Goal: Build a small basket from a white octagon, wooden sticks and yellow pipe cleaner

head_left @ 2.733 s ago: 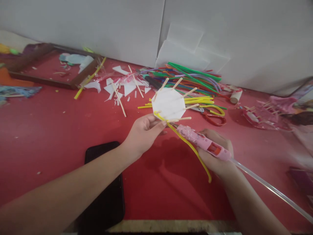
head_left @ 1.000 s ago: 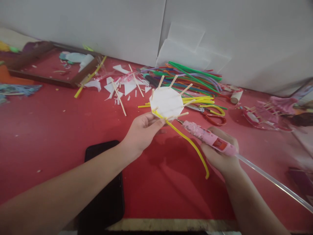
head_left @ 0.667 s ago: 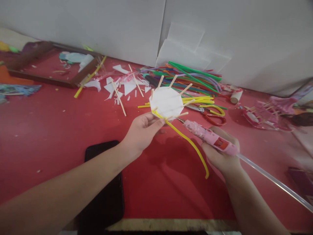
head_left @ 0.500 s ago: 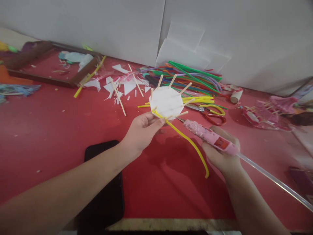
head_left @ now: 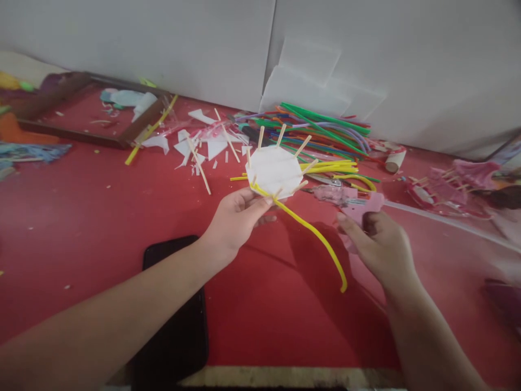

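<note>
Between thumb and fingers, my left hand (head_left: 238, 220) pinches the lower edge of a white disc (head_left: 273, 169) with short wooden sticks (head_left: 303, 145) standing around its rim. A yellow pipe cleaner (head_left: 315, 233) runs along the disc's lower edge under my thumb. Its loose end curves down to the right over the table. My right hand (head_left: 386, 247) is closed around the handle of a pink hot glue gun (head_left: 368, 205), which is turned on its side to the right of the disc. A clear glue stick (head_left: 439, 217) sticks out of its rear. The nozzle points left, apart from the disc.
Behind the disc lies a heap of coloured pipe cleaners (head_left: 325, 125), with yellow-handled scissors (head_left: 362, 179) partly covered. White scraps (head_left: 215, 146) and sticks are scattered left of it. A brown frame (head_left: 73, 133), a black phone (head_left: 175, 320) and a pink stick model (head_left: 451, 182) are also on the red table (head_left: 101, 217).
My right hand has moved the glue gun away from the disc, up and to the right, and rolled it onto its side. The disc has tilted slightly in my left hand.
</note>
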